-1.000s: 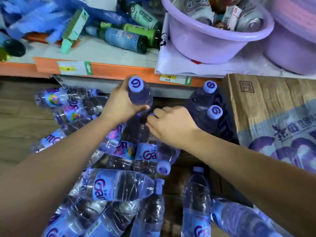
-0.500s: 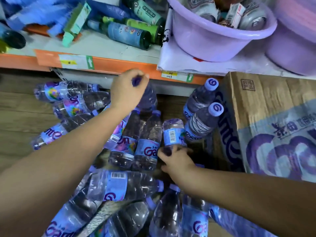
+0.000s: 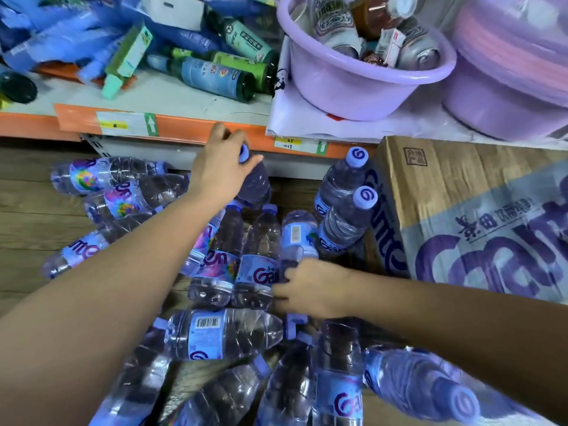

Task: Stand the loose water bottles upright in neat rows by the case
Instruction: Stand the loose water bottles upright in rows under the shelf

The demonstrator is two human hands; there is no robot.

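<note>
Several clear water bottles with purple labels lie loose on the wooden floor (image 3: pixel 27 229). Two bottles (image 3: pixel 345 192) stand upright against the left side of the cardboard case (image 3: pixel 461 216). My left hand (image 3: pixel 219 170) grips the neck of an upright bottle (image 3: pixel 255 186) near the shelf base, its purple cap showing between my fingers. My right hand (image 3: pixel 310 287) is closed around the lower end of a lying bottle (image 3: pixel 298 235) whose barcode faces up, just left of the two standing ones.
An orange-edged shelf (image 3: pixel 184 127) runs across the back with green and blue bottles (image 3: pixel 215 72) lying on it. A lilac basin (image 3: pixel 353 78) full of cans sits above the case, and a second lilac tub (image 3: pixel 507 87) sits at the right. Loose bottles (image 3: pixel 221 333) crowd the floor below my arms.
My left hand has carried its bottle back toward the shelf base and set it lower. My right hand has dropped from the pile's top and taken hold of a lying bottle.
</note>
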